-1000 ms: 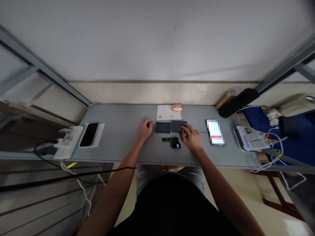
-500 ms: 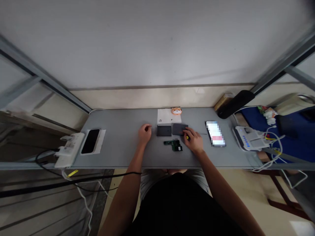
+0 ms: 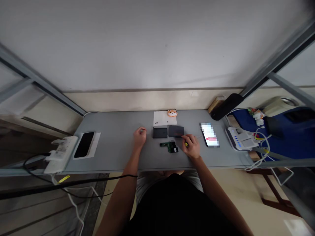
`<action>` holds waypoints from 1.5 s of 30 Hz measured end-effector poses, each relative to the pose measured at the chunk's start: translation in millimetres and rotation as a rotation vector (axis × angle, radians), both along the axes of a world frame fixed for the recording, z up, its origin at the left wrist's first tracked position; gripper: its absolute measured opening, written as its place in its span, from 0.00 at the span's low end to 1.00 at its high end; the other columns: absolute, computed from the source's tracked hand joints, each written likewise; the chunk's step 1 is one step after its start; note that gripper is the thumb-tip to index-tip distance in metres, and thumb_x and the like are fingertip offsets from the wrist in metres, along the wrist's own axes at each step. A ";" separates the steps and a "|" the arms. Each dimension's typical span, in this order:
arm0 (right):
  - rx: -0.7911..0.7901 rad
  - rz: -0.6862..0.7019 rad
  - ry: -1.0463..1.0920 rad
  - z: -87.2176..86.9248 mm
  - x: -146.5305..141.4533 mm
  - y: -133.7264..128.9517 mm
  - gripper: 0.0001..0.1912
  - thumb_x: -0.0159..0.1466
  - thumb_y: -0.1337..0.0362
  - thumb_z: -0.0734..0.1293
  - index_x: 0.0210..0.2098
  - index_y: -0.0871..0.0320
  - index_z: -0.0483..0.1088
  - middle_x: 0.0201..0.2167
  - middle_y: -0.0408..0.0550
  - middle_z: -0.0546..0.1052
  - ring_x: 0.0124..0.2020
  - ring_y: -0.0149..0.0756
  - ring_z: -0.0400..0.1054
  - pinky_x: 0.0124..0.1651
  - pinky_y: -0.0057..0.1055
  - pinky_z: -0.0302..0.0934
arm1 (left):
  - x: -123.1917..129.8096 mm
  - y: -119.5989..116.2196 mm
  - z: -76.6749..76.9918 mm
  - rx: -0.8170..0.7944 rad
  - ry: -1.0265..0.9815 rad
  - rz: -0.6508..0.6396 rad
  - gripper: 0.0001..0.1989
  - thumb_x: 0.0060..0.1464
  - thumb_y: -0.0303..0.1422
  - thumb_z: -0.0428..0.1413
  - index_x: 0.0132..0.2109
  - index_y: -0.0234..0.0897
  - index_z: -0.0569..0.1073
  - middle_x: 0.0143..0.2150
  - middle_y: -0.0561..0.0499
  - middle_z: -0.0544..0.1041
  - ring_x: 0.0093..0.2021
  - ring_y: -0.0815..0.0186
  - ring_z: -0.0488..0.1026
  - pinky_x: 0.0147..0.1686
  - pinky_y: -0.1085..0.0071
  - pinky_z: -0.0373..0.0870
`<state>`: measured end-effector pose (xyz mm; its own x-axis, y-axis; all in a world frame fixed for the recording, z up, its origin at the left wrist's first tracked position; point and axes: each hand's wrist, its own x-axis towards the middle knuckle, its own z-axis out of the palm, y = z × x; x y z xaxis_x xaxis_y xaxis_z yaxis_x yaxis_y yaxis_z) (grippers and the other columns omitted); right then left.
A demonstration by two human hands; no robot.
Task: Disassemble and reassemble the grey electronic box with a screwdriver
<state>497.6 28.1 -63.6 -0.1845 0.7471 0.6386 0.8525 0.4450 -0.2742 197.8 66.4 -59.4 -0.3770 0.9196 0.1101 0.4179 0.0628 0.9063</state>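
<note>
My left hand (image 3: 140, 137) rests on the grey table with its fingers curled; whatever may be between them is too small to make out. My right hand (image 3: 191, 146) is closed around a screwdriver (image 3: 186, 144), its yellow-ended handle showing and a thin shaft pointing right. That hand's fingertips are at the lower right corner of a dark flat cover (image 3: 176, 131). Left of the cover lies a black shallow case (image 3: 160, 132). In front of both is a green circuit board (image 3: 169, 147) with a black part attached.
Behind the case, a white paper (image 3: 160, 118) carries several tiny dark screws and an orange animal-faced object (image 3: 172, 113). A lit phone (image 3: 210, 135) lies right, a dark phone (image 3: 84, 144) left. Power strips (image 3: 61, 154) with cables stand at both ends; a black cylinder (image 3: 226, 107) leans back right.
The whole view has shifted slightly. My right hand has moved a little towards me relative to the dark cover, still holding the screwdriver. My left hand stays curled in about the same place.
</note>
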 end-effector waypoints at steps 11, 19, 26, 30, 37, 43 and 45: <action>-0.122 0.041 -0.065 6.5 -9.7 10.4 0.16 0.70 0.67 0.61 0.49 0.54 0.79 0.51 0.55 0.82 0.45 0.41 0.77 0.47 0.36 0.70 | -1.0 0.5 -0.6 -0.025 0.005 -0.003 0.13 0.57 0.29 0.54 0.23 0.40 0.70 0.17 0.56 0.65 0.21 0.67 0.68 0.23 0.72 0.60; -0.186 0.052 -0.079 8.3 -10.5 12.3 0.17 0.68 0.70 0.62 0.51 0.54 0.79 0.53 0.55 0.82 0.47 0.42 0.78 0.50 0.37 0.71 | -7.3 5.4 -8.1 -0.078 -0.078 -0.010 0.13 0.68 0.40 0.58 0.49 0.34 0.76 0.45 0.48 0.79 0.40 0.65 0.77 0.41 0.64 0.79; -0.243 0.051 -0.092 9.3 -10.2 13.2 0.21 0.66 0.72 0.62 0.54 0.55 0.78 0.58 0.55 0.80 0.50 0.44 0.78 0.52 0.40 0.71 | -9.6 10.1 -4.0 -0.156 -0.264 -0.013 0.17 0.67 0.40 0.59 0.57 0.35 0.74 0.54 0.44 0.77 0.48 0.60 0.78 0.47 0.59 0.80; -0.285 0.052 -0.099 11.4 -9.3 12.6 0.22 0.65 0.72 0.62 0.55 0.56 0.77 0.60 0.55 0.79 0.51 0.45 0.78 0.54 0.41 0.70 | -11.0 12.6 0.0 -0.194 -0.395 -0.014 0.18 0.67 0.40 0.59 0.59 0.36 0.73 0.57 0.43 0.76 0.51 0.58 0.77 0.49 0.56 0.79; -0.342 0.048 -0.102 17.9 -10.0 10.2 0.24 0.64 0.72 0.61 0.57 0.57 0.76 0.61 0.55 0.78 0.56 0.47 0.76 0.58 0.43 0.69 | -21.7 10.1 8.4 -0.232 -0.534 -0.016 0.19 0.67 0.40 0.59 0.60 0.36 0.72 0.58 0.43 0.75 0.53 0.57 0.77 0.51 0.54 0.79; -0.374 0.046 -0.098 20.6 -10.5 8.3 0.25 0.63 0.72 0.61 0.58 0.57 0.75 0.63 0.55 0.76 0.57 0.48 0.75 0.59 0.45 0.69 | -22.4 7.6 15.3 -0.273 -0.414 -0.048 0.19 0.67 0.41 0.59 0.59 0.35 0.73 0.57 0.43 0.76 0.51 0.58 0.77 0.49 0.55 0.79; -0.379 0.049 -0.101 21.7 -11.0 7.9 0.26 0.63 0.72 0.61 0.59 0.57 0.74 0.64 0.54 0.75 0.59 0.47 0.74 0.60 0.45 0.69 | -17.3 4.6 18.1 -0.269 -0.320 -0.073 0.18 0.67 0.41 0.59 0.57 0.34 0.73 0.53 0.44 0.77 0.47 0.60 0.78 0.46 0.58 0.79</action>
